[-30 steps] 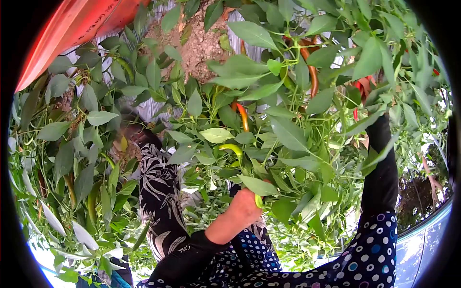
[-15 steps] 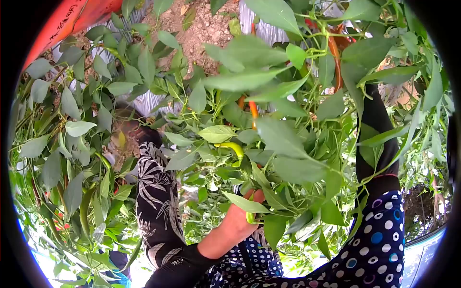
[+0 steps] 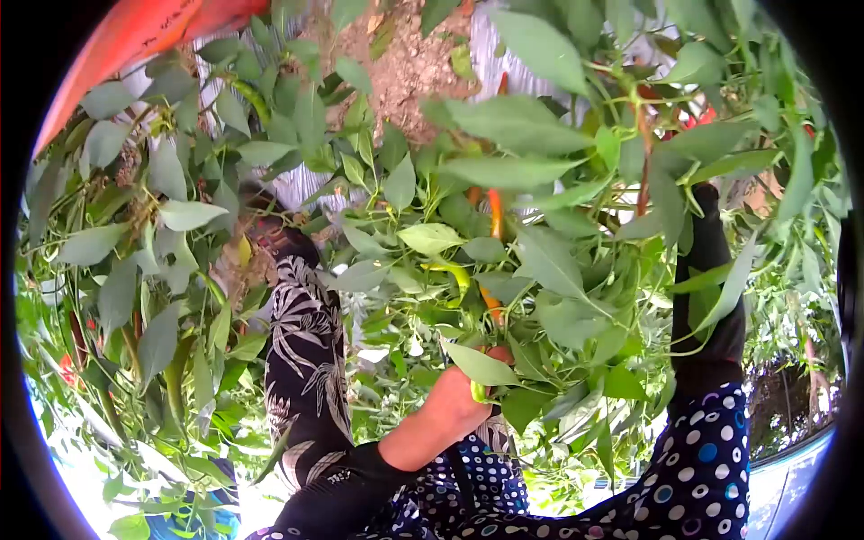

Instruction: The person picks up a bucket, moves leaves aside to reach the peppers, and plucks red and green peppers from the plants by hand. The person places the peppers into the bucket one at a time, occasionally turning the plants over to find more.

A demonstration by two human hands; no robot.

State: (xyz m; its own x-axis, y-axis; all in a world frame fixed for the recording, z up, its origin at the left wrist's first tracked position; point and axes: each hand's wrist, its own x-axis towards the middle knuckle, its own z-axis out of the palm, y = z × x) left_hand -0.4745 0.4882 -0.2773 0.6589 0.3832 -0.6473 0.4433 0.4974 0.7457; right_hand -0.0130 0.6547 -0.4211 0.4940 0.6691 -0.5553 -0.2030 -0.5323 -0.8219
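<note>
My left hand (image 3: 450,409) reaches up from a black sleeve into the pepper plant at the lower middle. Leaves cover most of its fingers, so their grip cannot be made out. Just above the fingertips hangs an orange-red chili pepper (image 3: 492,301), and a yellow-green chili pepper (image 3: 457,274) curves to its left. A small green pepper (image 3: 479,391) shows against the hand. On the right, my other arm, in a dotted sleeve (image 3: 697,450) and black cuff, stretches up among the leaves; foliage hides my right hand. Red patches (image 3: 697,119) show through the leaves near it.
An orange-red bag or container (image 3: 135,63) with writing is at the upper left. Bare soil (image 3: 405,81) and silvery plastic sheeting (image 3: 504,58) lie beyond the plants. A patterned trouser leg (image 3: 310,360) stands left of my hand. Green peppers (image 3: 175,382) hang at left.
The view has shifted slightly, moving plants and my left hand rightward in the picture. The long orange-red pepper at the upper right no longer shows as plainly. Leaves around both arms have stirred.
</note>
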